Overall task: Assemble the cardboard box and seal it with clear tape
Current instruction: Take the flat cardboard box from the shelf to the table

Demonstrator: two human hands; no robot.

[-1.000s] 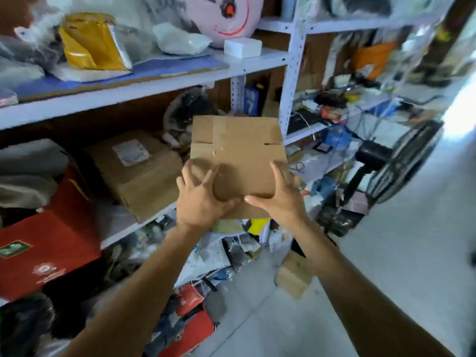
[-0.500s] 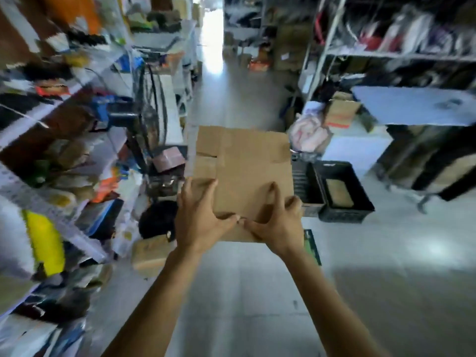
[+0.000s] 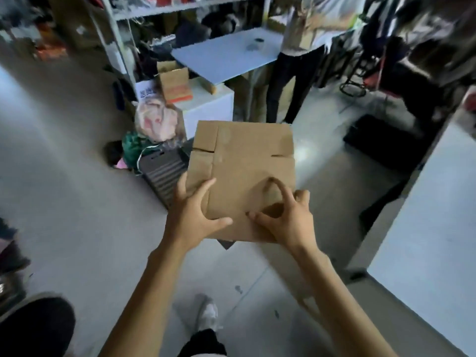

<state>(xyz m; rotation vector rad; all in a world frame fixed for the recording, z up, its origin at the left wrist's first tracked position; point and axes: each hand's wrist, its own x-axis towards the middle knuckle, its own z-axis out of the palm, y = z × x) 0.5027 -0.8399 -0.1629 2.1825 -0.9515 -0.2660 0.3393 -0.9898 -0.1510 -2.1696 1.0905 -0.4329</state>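
A flattened brown cardboard box (image 3: pixel 244 161) is held up in front of me, its flaps pointing away, above the grey floor. My left hand (image 3: pixel 192 215) grips its lower left edge, thumb across the front face. My right hand (image 3: pixel 286 217) grips the lower right part, with the forefinger bent onto the face and the thumb near the bottom edge. No tape is clearly visible; a small dark round object (image 3: pixel 255 45) on the far table is too blurred to identify.
A light blue table (image 3: pixel 219 57) stands ahead, with a person (image 3: pixel 296 81) beside it. A white block (image 3: pixel 208 109) carrying a small cardboard box (image 3: pixel 175 82), bags and a dark crate (image 3: pixel 162 171) lie left of my path. Shelving (image 3: pixel 116 34) lines the back; a pale table (image 3: pixel 435 217) stands on the right.
My view has swung from the shelves and fan round toward the blue table. The flat box stays in both hands; my right forefinger has curled onto its face.
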